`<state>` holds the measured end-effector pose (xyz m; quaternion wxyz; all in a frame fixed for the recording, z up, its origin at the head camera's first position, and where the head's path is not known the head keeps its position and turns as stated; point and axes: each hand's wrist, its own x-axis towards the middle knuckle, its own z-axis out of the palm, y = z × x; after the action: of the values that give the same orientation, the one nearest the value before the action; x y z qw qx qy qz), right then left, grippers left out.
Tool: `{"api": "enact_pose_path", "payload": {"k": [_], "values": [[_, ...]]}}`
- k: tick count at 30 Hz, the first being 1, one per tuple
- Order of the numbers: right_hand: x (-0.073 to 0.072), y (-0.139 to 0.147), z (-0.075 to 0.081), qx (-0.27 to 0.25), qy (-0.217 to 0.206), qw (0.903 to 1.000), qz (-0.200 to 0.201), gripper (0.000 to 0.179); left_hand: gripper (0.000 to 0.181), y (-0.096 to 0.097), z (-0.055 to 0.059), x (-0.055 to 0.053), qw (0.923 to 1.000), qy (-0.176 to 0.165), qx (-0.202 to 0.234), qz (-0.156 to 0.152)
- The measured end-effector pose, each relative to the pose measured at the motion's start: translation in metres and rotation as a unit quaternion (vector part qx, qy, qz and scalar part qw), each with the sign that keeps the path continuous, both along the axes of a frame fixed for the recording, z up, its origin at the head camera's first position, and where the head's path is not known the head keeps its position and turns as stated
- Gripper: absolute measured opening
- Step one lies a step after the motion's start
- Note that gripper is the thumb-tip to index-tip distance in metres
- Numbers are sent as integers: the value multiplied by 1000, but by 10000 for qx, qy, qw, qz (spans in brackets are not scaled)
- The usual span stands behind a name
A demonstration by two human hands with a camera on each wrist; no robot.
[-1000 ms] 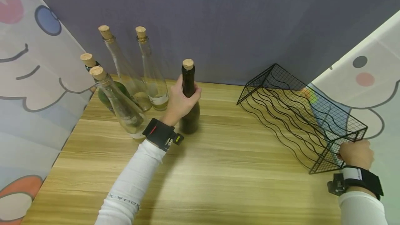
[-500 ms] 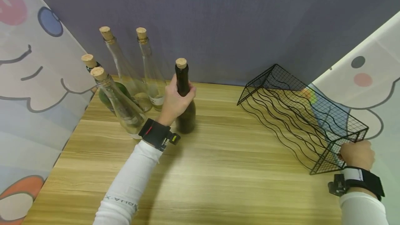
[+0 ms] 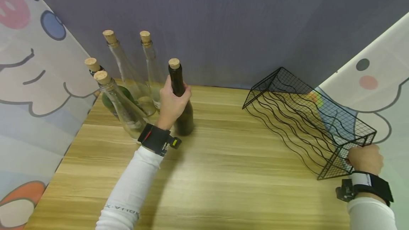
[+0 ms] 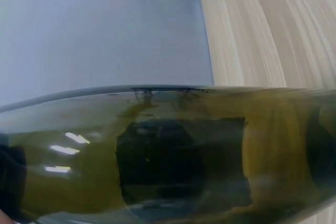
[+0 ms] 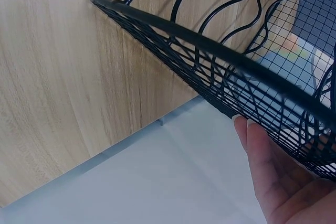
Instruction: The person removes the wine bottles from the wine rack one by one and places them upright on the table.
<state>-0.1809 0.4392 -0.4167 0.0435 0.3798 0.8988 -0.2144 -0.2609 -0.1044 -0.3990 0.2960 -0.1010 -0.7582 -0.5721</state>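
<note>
In the head view my left hand [image 3: 172, 104] grips a dark, corked wine bottle [image 3: 184, 121] round its upper part. The bottle looks upright; whether its base touches the table is unclear. Its olive-green glass [image 4: 278, 150] fills much of the left wrist view. Just left of it stand corked clear glass bottles [image 3: 126, 113] and a green bottle [image 3: 110, 105], partly hidden. My right hand [image 3: 365, 158] holds the near end of a black wire wine rack [image 3: 306, 120]. In the right wrist view, fingers [image 5: 260, 150] touch the mesh end panel [image 5: 210, 44] of the rack.
A wooden table [image 3: 223, 173] carries the bottles and the rack. Behind it rises a dark grey panel [image 3: 217, 27]. Cartoon-printed sheets [image 3: 48, 81] border the left and right sides. The rack stands at an angle along the right edge.
My left hand has moved left with the dark bottle, closer to the group of bottles, and now covers part of a clear one. My right hand and the rack stay where they were.
</note>
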Motion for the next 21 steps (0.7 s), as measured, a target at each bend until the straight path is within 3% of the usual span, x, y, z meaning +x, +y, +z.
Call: {"api": "enact_pose_path", "payload": {"k": [10,21], "values": [[-2,-1,-1,-11,-18,10000,-43,50,27,-12,1,-1,9986,1,31,537],[0,-2,-1,-26,-58,10000,-35,52,23,-21,3,-3,9977,-132,127,659]]}}
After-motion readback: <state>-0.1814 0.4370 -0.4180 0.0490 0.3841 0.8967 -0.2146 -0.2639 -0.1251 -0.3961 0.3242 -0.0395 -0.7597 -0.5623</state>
